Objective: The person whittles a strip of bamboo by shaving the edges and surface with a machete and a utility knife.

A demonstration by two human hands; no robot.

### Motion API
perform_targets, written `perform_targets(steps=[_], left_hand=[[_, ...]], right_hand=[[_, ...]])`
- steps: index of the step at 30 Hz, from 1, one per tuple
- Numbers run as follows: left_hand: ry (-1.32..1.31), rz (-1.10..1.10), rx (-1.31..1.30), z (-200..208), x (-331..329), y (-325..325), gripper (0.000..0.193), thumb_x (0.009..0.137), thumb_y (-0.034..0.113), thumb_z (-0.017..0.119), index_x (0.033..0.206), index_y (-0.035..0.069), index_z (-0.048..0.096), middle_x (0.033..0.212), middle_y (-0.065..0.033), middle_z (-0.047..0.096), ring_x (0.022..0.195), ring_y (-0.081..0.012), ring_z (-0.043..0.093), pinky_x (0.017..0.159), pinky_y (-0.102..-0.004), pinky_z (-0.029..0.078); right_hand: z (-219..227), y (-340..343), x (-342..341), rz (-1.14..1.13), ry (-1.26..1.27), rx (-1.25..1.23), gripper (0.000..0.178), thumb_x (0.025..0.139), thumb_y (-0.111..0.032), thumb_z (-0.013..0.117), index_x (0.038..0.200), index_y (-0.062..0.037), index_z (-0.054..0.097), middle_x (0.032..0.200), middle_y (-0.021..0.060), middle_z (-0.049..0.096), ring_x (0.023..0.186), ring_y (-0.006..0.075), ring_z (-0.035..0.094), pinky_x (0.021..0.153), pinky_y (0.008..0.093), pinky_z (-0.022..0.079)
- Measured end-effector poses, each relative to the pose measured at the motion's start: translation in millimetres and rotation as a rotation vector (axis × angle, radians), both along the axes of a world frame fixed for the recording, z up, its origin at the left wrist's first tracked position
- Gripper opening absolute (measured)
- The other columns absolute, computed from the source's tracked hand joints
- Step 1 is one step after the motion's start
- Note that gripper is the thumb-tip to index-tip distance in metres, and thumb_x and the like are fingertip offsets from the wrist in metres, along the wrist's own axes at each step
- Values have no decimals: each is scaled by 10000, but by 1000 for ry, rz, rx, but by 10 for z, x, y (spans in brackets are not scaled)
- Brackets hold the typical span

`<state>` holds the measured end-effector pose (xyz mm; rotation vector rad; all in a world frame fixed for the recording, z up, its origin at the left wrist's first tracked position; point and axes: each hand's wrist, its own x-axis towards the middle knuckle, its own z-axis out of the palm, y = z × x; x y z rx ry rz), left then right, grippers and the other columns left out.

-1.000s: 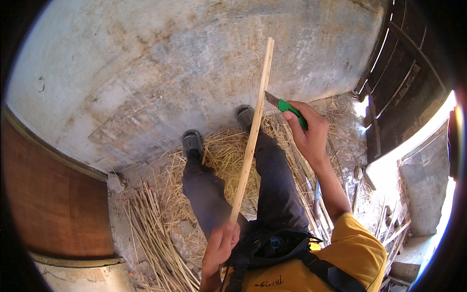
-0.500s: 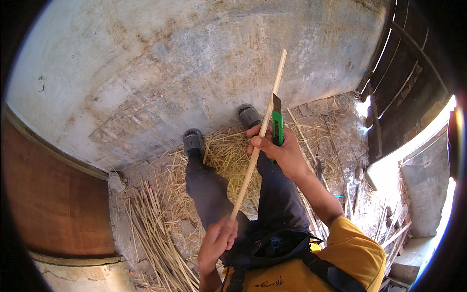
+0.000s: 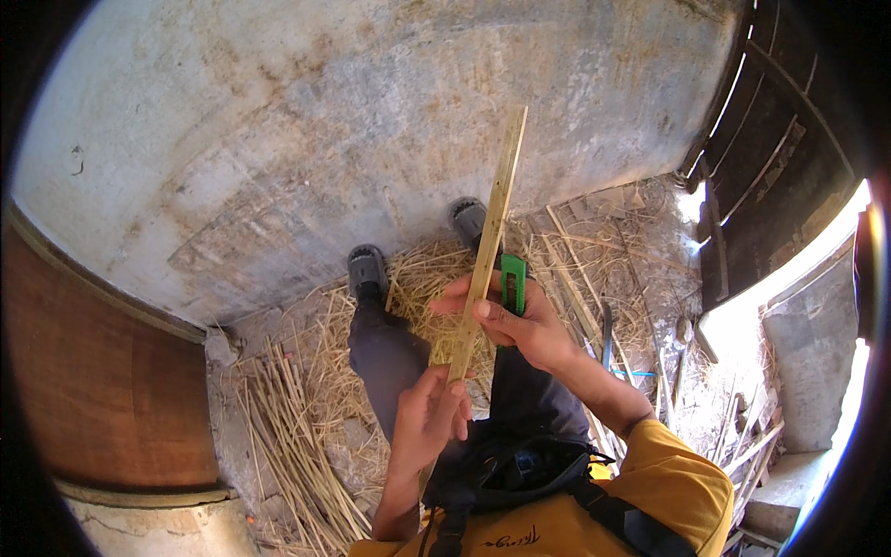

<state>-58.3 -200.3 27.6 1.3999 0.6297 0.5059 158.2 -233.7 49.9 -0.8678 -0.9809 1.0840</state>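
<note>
A long, pale bamboo strip slants up and away in front of me, its flat side showing. Near its lower part, my left hand grips it between thumb and fingers. Higher up, my right hand presses its thumb on the strip, with some fingers stretched out behind it. That same hand also holds a green utility knife beside the strip. No blade can be made out on the knife now.
Straw-like shavings cover the floor around my legs and dark shoes. A bundle of thin strips lies at the left. A stained wall rises ahead, a brown wooden panel at left. Another long blade-like tool lies right.
The strip has turned to show its broader face, and its tip has shifted slightly left. My right hand came lower and nearer the left hand, which moved up. The knife's blade no longer shows.
</note>
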Motion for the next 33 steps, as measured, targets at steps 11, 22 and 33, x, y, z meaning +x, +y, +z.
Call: perform_targets(steps=[11, 22, 33], left_hand=[[-96, 115, -33, 26, 44, -67, 218, 1099, 174, 559, 1158, -22, 633, 688, 38, 514, 506, -23, 436, 450, -217, 350], [-115, 102, 81, 52, 44, -51, 269, 1111, 131, 514, 1260, -40, 658, 719, 19, 540, 596, -37, 443, 544, -217, 352], [-38, 175, 165, 58, 67, -72, 261, 1101, 123, 536, 1268, -29, 667, 783, -2, 617, 635, -27, 480, 559, -210, 367]], right_hand=[[-206, -187, 306, -425, -965, 374, 389, 967, -419, 735, 1086, -51, 696, 800, 101, 666, 666, 284, 669, 601, 351, 497], [-142, -260, 218, -549, -809, 46, 327, 947, -263, 777, 1161, -31, 693, 945, 146, 732, 759, 283, 733, 652, 357, 545], [-16, -302, 159, -464, -1258, 223, 319, 855, -341, 843, 1080, -137, 747, 822, 34, 690, 654, 245, 693, 583, 364, 536]])
